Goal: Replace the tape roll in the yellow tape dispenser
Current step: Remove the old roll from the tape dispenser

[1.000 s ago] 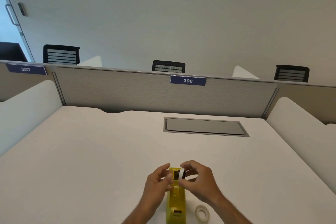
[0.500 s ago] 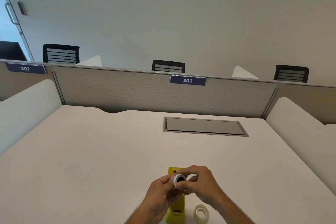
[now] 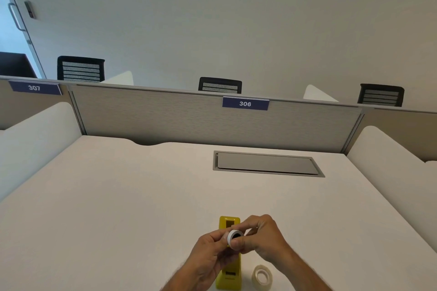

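Dispenser [image 3: 229, 274], yellow, sits at the desk's [image 3: 118, 196] near edge, cradle empty. Both hands, left hand [image 3: 210, 253] and right hand [image 3: 262, 236], pinch the small white ring [image 3: 234, 238] above it; the clear tape roll [image 3: 262, 277] waits beside, not yet loaded.

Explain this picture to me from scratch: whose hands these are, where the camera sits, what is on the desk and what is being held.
No machine here: a person works with bare hands, and one wide-angle camera on their head looks forward and down. The left hand and right hand together hold a small white ring, seemingly a nearly empty tape core, just above the yellow tape dispenser standing on the white desk. A clear tape roll lies flat on the desk to the right of the dispenser, untouched. Farther back is a grey cable hatch, then a partition with a sign reading 306.
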A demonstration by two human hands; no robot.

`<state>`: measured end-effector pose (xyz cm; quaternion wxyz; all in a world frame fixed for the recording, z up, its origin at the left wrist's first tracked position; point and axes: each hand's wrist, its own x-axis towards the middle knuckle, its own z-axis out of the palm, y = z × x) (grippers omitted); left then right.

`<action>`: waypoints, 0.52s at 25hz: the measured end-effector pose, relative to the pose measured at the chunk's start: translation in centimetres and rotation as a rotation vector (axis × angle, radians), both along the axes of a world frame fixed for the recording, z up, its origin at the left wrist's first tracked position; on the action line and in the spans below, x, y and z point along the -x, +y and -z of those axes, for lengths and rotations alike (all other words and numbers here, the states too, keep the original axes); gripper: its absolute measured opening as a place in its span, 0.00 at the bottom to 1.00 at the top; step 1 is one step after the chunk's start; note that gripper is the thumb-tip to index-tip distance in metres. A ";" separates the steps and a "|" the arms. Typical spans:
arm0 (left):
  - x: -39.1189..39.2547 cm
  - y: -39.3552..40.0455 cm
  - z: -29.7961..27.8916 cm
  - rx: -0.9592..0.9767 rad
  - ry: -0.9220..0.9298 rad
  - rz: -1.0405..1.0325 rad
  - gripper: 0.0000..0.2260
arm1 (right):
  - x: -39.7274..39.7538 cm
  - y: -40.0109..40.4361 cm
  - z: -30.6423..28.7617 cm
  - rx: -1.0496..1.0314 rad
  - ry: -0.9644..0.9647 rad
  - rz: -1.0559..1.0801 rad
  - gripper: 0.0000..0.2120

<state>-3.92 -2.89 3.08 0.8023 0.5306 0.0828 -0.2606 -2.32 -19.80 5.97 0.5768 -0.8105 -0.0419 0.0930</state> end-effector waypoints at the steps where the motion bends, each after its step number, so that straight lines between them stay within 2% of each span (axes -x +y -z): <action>1: 0.0 0.0 0.0 0.000 -0.001 0.000 0.11 | 0.0 0.0 0.0 0.002 -0.011 -0.004 0.14; 13: -0.2 -0.1 0.1 -0.015 -0.003 -0.019 0.11 | 0.2 0.1 0.0 0.017 -0.050 -0.004 0.12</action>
